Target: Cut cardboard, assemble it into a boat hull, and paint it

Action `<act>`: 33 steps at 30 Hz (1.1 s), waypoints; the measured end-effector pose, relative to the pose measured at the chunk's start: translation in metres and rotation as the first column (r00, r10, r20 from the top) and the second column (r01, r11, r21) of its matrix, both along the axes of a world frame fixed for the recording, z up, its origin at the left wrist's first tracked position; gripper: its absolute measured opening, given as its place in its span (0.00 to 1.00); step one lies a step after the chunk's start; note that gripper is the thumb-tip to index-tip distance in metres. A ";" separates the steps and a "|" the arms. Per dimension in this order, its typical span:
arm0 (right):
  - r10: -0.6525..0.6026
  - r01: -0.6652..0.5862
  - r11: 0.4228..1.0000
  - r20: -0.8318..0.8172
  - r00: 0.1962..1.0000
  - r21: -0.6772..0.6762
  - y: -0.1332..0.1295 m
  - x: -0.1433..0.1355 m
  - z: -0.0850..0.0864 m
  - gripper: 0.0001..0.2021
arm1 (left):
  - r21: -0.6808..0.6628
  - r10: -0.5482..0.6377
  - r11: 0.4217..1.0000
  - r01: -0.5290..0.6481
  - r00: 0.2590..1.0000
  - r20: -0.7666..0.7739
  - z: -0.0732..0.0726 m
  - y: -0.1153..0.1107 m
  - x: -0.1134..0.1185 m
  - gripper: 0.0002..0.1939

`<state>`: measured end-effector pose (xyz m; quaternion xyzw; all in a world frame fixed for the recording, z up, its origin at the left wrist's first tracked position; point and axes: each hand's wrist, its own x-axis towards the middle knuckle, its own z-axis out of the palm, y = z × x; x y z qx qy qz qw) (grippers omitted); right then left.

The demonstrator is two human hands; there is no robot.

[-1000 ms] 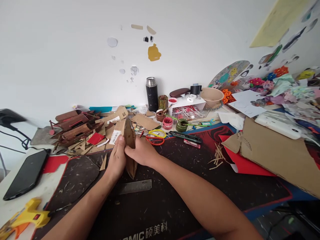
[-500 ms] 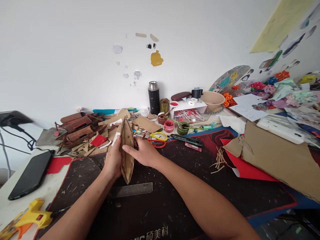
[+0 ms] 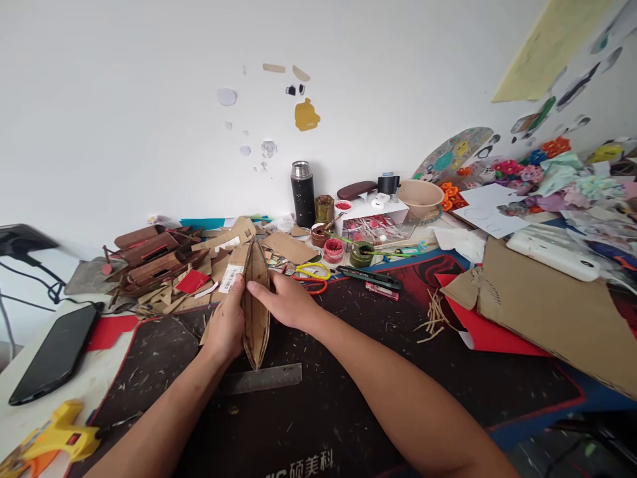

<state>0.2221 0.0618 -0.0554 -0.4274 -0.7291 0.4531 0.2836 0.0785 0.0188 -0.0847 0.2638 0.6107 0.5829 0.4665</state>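
A narrow cardboard boat shape (image 3: 257, 312), pointed at both ends, stands lengthwise between my hands above the dark mat. My left hand (image 3: 227, 322) is closed on its left side. On the right side, my right hand (image 3: 288, 300) grips the same piece, its thumb lying over the hollow inside and its other fingers mostly hidden behind. A clear ruler (image 3: 269, 377) lies on the mat just below the lower tip. Behind the hands are cardboard scraps (image 3: 291, 248) and scissors with yellow and red handles (image 3: 314, 271).
Brown model boats (image 3: 154, 255) sit at the back left. A yellow glue gun (image 3: 67, 431) and a phone (image 3: 57, 352) lie at left. Paint jars (image 3: 333, 250), a black flask (image 3: 302, 192) and a cutter (image 3: 371, 277) are behind; a large cardboard sheet (image 3: 552, 299) is at right.
The cardboard boat shape has shifted slightly down and its inside shows a little differently. Both hands keep hold of it. The whole view has moved slightly, so the background sits further left.
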 end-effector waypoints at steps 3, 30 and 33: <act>0.015 -0.015 1.000 -0.026 1.000 -0.026 0.001 0.000 0.000 0.20 | -0.010 0.012 1.000 -0.011 0.998 0.058 0.012 -0.003 0.009 0.28; 0.058 -0.064 0.995 -0.075 0.995 -0.078 0.007 0.000 -0.006 0.21 | -0.119 0.044 0.993 -0.014 0.966 0.253 0.024 -0.002 0.016 0.27; 0.054 -0.058 0.996 -0.068 0.996 -0.063 0.007 0.000 -0.008 0.21 | -0.139 0.050 0.990 -0.013 0.963 0.264 0.026 -0.002 0.018 0.27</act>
